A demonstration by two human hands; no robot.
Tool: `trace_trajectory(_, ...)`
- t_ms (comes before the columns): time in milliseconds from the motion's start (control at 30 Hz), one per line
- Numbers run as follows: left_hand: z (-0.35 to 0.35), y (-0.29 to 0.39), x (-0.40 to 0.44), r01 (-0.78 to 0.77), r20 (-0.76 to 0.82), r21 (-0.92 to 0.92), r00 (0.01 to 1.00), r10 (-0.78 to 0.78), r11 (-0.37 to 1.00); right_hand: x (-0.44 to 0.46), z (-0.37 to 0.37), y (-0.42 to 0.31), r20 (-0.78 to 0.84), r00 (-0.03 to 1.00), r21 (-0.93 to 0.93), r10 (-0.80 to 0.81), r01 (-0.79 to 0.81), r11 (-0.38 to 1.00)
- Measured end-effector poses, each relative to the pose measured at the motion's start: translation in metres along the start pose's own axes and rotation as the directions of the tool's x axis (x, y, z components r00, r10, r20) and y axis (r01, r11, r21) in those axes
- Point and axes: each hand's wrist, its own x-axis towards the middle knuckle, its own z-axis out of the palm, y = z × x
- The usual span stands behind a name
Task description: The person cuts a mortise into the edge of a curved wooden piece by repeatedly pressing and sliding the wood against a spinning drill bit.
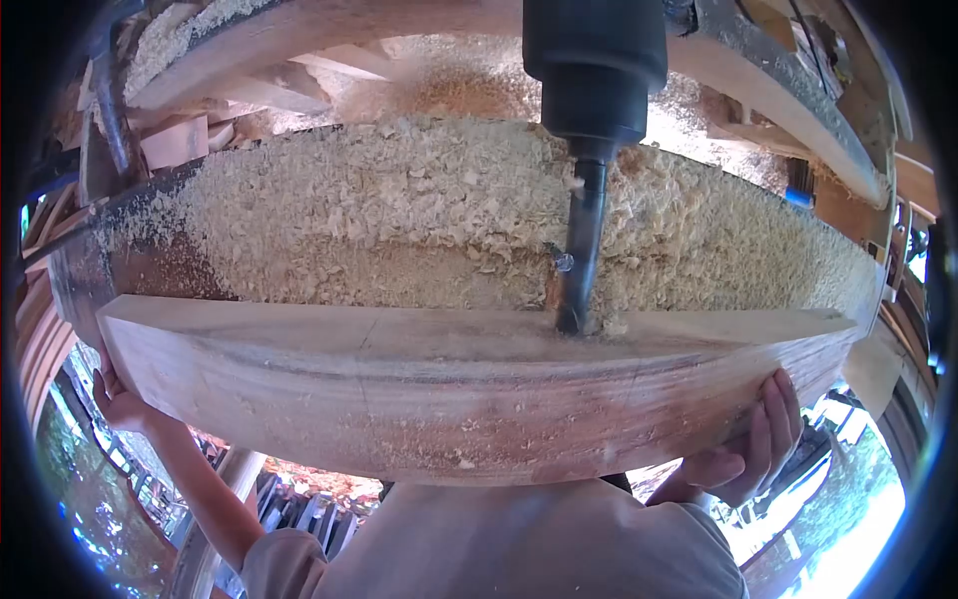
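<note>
A thick wooden board [449, 419] lies across the chip-covered machine table, its long front face toward me. My left hand [122, 404] is closed at the board's left end, its fingers partly hidden. Toward the right end, my right hand [763, 444] is closed against the front face and lower edge, with several fingers showing. Between the hands, right of the middle, a dark metal drill bit [587, 240] comes down from a black chuck [596, 90]. Its tip is at the board's top, where loose chips gather; how deep it sits I cannot tell.
Wood chips [419, 210] cover the machine table [150, 255] behind the board. Cut timber [190, 140] and more shavings lie beyond it. A metal clamp or bar [112, 110] stands at the far left. Stacked planks [50, 349] are at the left side.
</note>
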Motion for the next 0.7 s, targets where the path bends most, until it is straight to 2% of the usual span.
trace_trajectory(167, 0.005, -0.001, -0.006, -0.014, -0.018, 0.006, 1.0, 0.014, 1.0, -0.002, 0.003, -0.001, -0.067, 0.997, 0.064, 0.033, -0.029, 0.998)
trace_trajectory(233, 0.002, -0.001, 0.0, -0.011, 0.01, 0.014, 1.0, 0.011, 1.0, 0.002, 0.0, 0.001, -0.033, 0.999, 0.075, 0.032, -0.03, 0.997)
trace_trajectory(333, -0.001, -0.006, 0.006, -0.101, 0.04, 0.055, 0.994, 0.099, 0.993, 0.005, -0.005, -0.004, -0.004, 0.998, 0.088, 0.066, -0.066, 0.994)
trace_trajectory(467, -0.003, -0.005, 0.015, -0.07, 0.081, 0.066, 0.995, 0.065, 0.995, 0.001, -0.005, -0.001, 0.012, 0.999, 0.104, 0.04, -0.041, 0.994)
trace_trajectory(567, -0.009, -0.012, 0.033, -0.062, 0.017, -0.004, 0.998, 0.062, 0.998, 0.008, 0.005, -0.006, -0.003, 0.998, 0.124, 0.056, -0.055, 0.991)
trace_trajectory(600, -0.007, -0.015, 0.032, -0.111, 0.056, 0.051, 0.993, 0.108, 0.992, 0.015, 0.011, -0.005, -0.026, 0.997, 0.131, 0.068, -0.064, 0.989)
trace_trajectory(633, 0.003, -0.016, 0.033, -0.166, 0.103, 0.099, 0.982, 0.156, 0.981, 0.025, 0.018, -0.002, 0.023, 0.999, 0.143, 0.03, -0.033, 0.989)
trace_trajectory(667, 0.01, -0.014, 0.035, -0.221, 0.154, 0.14, 0.968, 0.2, 0.965, 0.044, 0.035, -0.006, -0.044, 0.994, 0.076, 0.099, -0.096, 0.993)
trace_trajectory(700, 0.011, -0.012, 0.042, -0.104, 0.125, 0.038, 0.987, 0.099, 0.994, 0.034, 0.03, 0.001, -0.066, 0.994, 0.156, 0.088, -0.077, 0.985)
